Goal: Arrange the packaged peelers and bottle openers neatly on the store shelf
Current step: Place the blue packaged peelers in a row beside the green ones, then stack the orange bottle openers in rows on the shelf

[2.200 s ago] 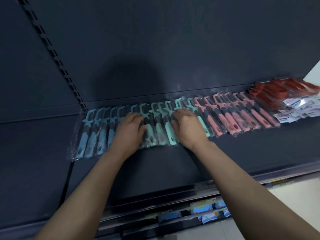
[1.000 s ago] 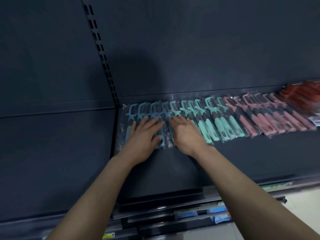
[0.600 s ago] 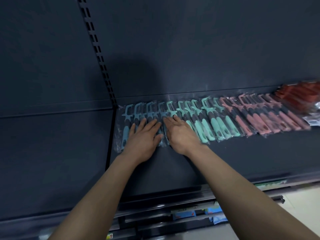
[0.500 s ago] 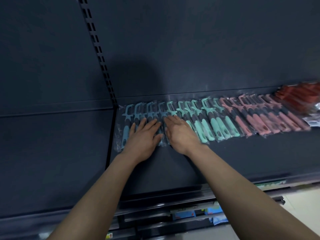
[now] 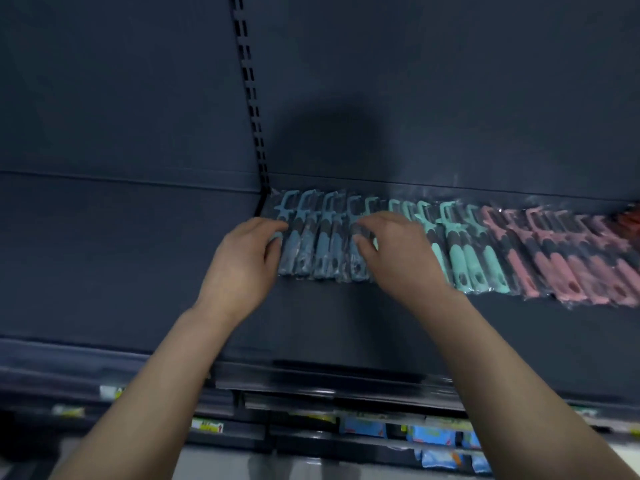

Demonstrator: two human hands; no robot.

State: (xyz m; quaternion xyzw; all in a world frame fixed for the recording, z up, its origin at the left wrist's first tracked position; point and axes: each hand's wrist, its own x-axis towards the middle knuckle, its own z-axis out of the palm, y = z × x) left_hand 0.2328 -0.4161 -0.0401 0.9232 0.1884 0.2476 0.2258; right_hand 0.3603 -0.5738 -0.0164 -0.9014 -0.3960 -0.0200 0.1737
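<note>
A row of bagged peelers lies along the back of the dark shelf (image 5: 346, 327): blue peelers (image 5: 322, 244) at the left, mint peelers (image 5: 471, 258) in the middle, pink peelers (image 5: 568, 271) to the right. My left hand (image 5: 239, 265) is cupped against the left end of the blue bunch, thumb and fingers curled on the outermost pack. My right hand (image 5: 401, 258) is curled over the bunch's right end, where blue meets mint, and hides a few packs. Red packaged items (image 5: 632, 216) show at the far right edge.
A slotted upright (image 5: 251, 98) divides the back panel just left of the row. The shelf bay to its left is bare dark metal. Below the front lip are price tags (image 5: 207, 426) and blue packages (image 5: 433, 441) on a lower shelf.
My hands lay flat on the peelers before; now they have spread apart and curled around both ends of the blue bunch. The view has shifted right along the row.
</note>
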